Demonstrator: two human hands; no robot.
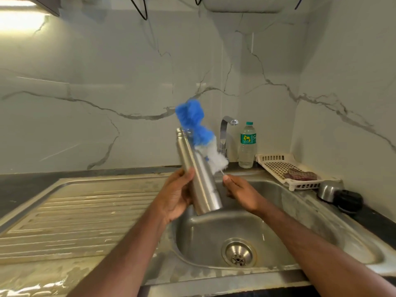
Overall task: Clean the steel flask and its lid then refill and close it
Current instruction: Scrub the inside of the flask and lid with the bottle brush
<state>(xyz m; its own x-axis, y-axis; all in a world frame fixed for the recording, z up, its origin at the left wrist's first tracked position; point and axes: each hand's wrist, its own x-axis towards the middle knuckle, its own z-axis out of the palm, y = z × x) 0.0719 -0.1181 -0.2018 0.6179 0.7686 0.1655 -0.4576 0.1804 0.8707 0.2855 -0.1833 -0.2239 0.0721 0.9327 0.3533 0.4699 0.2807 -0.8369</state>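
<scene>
My left hand grips the steel flask near its base, holding it tilted over the sink bowl with its open mouth up and to the left. My right hand pinches the thin wire handle of a bottle brush. The brush has blue and white bristles, blurred, and lies outside the flask along its right side. The flask's lid, steel with a black part, lies on the sink's right rim.
The steel sink bowl with its drain is below my hands, and a ribbed draining board stretches to the left. Behind stand a tap and a plastic water bottle. A white slotted tray holds a dark scrubber.
</scene>
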